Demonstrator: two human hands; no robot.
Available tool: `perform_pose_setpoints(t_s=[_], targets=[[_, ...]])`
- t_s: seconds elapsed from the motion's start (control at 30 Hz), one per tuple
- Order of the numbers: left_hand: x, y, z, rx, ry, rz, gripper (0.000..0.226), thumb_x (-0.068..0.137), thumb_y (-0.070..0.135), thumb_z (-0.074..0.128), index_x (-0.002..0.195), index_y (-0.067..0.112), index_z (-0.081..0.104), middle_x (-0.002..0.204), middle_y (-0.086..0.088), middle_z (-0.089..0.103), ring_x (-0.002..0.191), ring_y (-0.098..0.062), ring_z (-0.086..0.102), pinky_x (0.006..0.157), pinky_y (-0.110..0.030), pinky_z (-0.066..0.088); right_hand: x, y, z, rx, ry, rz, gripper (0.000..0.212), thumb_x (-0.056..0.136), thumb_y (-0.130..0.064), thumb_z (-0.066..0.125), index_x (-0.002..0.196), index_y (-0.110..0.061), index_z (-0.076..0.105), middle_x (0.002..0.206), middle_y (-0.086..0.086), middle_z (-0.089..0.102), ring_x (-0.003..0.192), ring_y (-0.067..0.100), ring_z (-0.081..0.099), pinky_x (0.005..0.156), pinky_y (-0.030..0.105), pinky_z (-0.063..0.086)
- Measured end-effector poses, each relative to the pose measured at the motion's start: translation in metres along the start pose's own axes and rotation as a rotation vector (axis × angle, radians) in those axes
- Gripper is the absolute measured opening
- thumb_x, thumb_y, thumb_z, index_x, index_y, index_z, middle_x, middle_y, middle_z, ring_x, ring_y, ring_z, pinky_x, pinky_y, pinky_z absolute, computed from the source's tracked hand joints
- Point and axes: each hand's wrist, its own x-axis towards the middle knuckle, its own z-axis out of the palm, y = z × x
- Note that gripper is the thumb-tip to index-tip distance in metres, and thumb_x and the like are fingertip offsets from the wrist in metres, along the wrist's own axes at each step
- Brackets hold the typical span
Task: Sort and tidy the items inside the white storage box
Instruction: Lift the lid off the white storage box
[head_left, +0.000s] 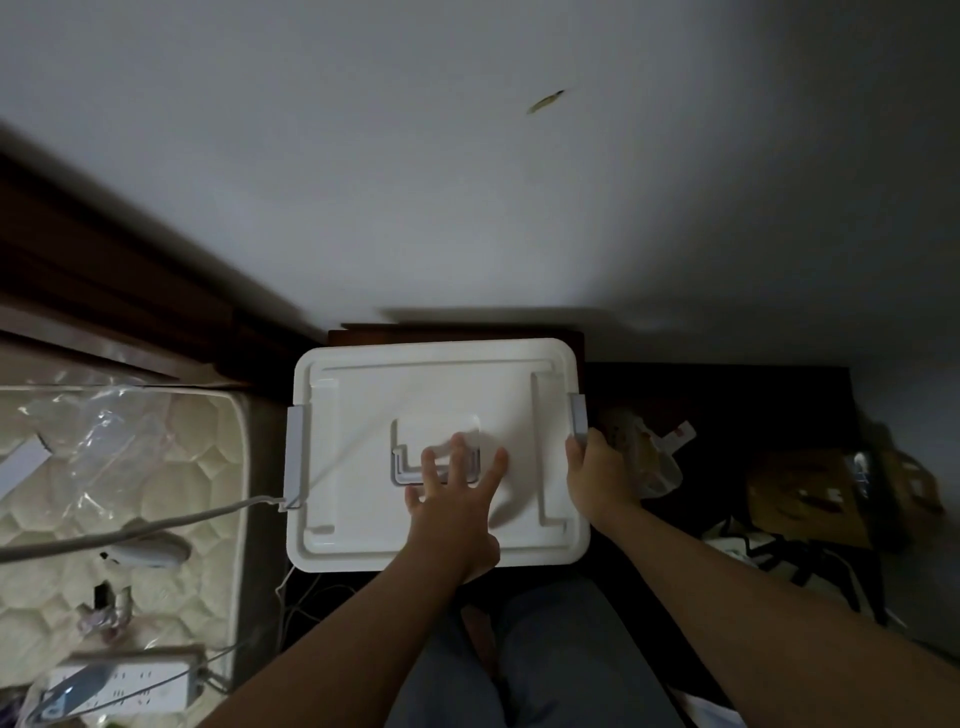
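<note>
White storage box (363, 415) sits on a dark stand against the wall, just past the person's knees, between the mattress (171, 467) on the left and a dark cluttered area on the right. Lid (441, 374) is on, contents hidden, so sorting hasn't begun; the step in hand looks like opening it.

Left hand (454, 493) lies flat on the lid, fingers spread and straight, tips over the recessed handle (415, 441) in the middle. It holds nothing, just presses. Right hand (597, 475) is at the right edge, fingers curled round the lower end of the grey right latch (577, 415); how tight the grip is, can't tell. Left latch (293, 452) looks untouched, and a grey cable (156, 522) runs up to its lower end, touching or hooked there, unclear.

Handling, as a judgement: box is rigid moulded plastic, smooth and a bit slippery, lid flexes slightly. Weight is unknown with the contents hidden. Best holds are the two side latches to release and the lid rim to lift; the centre handle is for carrying. Steadying the lid from above keeps the box from sliding on the narrow stand while a latch pops. The cable could snag the left latch.
</note>
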Motion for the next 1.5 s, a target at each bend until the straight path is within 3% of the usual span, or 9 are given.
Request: perform_pose_setpoints(t_s=[0.27,0.37,0.43,0.6,0.7,0.83,1.1,1.27,1.5], targets=[[0.001,0.0,-0.005,0.003,-0.044,0.001,0.118,0.086,0.032,0.073,0.154,0.057,-0.019,0.166,-0.004,-0.038,0.152,-0.048,-0.027,0.123,-0.066,0.014,0.0,0.004,0.002,-0.003,0.02,-0.039,0.02,0.112,-0.031,0.039,0.106,-0.016,0.051,0.094,0.006,0.062,0.087,0.031,0.061,0.076,0.038,0.05],[0.0,0.0,-0.006,-0.001,-0.055,0.007,0.119,0.084,0.029,0.072,0.154,0.057,-0.019,0.166,-0.003,-0.038,0.152,-0.047,-0.028,0.123,-0.066,0.014,0.006,0.019,-0.014,0.252,0.042,0.072,0.023,0.111,-0.015,0.04,0.117,-0.015,0.061,0.095,0.002,0.067,0.096,0.031,0.067,0.069,0.022,0.056],[0.001,-0.001,-0.006,-0.008,-0.054,0.007,0.12,0.084,0.028,0.072,0.153,0.058,-0.02,0.166,-0.003,-0.039,0.152,-0.047,-0.029,0.123,-0.066,0.013,0.003,0.032,-0.02,0.484,-0.04,0.199,0.024,0.112,-0.02,0.037,0.121,-0.027,0.059,0.103,-0.002,0.067,0.097,0.023,0.067,0.06,0.033,0.064],[-0.001,0.0,-0.005,0.016,-0.049,0.008,0.118,0.084,0.032,0.074,0.156,0.054,-0.018,0.167,-0.005,-0.036,0.153,-0.049,-0.026,0.122,-0.067,0.016,-0.008,0.03,-0.012,0.342,-0.028,0.111,0.024,0.11,-0.022,0.041,0.094,-0.015,0.056,0.097,0.007,0.059,0.087,0.018,0.055,0.085,0.034,0.044],[-0.002,0.002,-0.011,0.007,-0.012,0.011,0.109,0.084,0.029,0.069,0.157,0.054,-0.008,0.17,-0.006,-0.023,0.155,-0.049,-0.015,0.119,-0.064,0.027,-0.02,0.006,-0.014,0.198,0.111,-0.084,0.026,0.102,-0.016,0.055,0.125,-0.008,0.064,0.123,0.006,0.065,0.102,0.014,0.06,0.086,0.023,0.045],[-0.009,-0.011,-0.026,-0.198,0.147,0.006,0.084,0.087,0.015,0.056,0.156,0.048,0.021,0.168,0.001,0.013,0.151,-0.034,0.019,0.111,-0.052,0.044,-0.038,-0.032,-0.008,-0.152,0.057,-0.446,0.058,0.101,-0.01,0.059,0.156,-0.015,0.043,0.167,0.003,0.032,0.152,0.023,0.028,0.124,0.033,0.025],[-0.026,-0.097,-0.047,-0.481,0.664,-0.407,0.068,0.095,0.018,0.059,0.157,0.012,0.031,0.156,-0.013,0.03,0.14,-0.035,0.036,0.114,-0.046,0.039,-0.054,-0.108,0.057,-0.605,-0.276,-0.668,0.088,0.099,-0.064,0.048,0.162,-0.046,-0.011,0.168,-0.02,-0.028,0.159,0.031,-0.018,0.12,0.074,-0.001],[-0.015,-0.157,-0.036,-0.683,0.593,-0.637,0.072,0.103,0.033,0.052,0.165,0.016,0.017,0.162,-0.016,0.027,0.143,-0.039,0.034,0.114,-0.05,0.034,-0.061,-0.137,0.11,-0.704,-0.334,-0.534,0.141,0.065,-0.088,0.067,0.149,-0.05,-0.04,0.156,-0.014,-0.053,0.143,0.05,-0.044,0.11,0.083,-0.011],[0.014,-0.201,-0.001,-0.9,0.494,-0.387,0.039,0.11,0.049,0.027,0.132,0.023,0.046,0.121,-0.011,0.065,0.103,-0.034,0.065,0.082,-0.043,0.049,-0.05,-0.126,0.14,-0.841,-0.302,-0.484,0.158,0.043,-0.099,0.065,0.154,-0.046,-0.034,0.16,0.002,-0.049,0.138,0.055,-0.048,0.105,0.088,-0.009]])
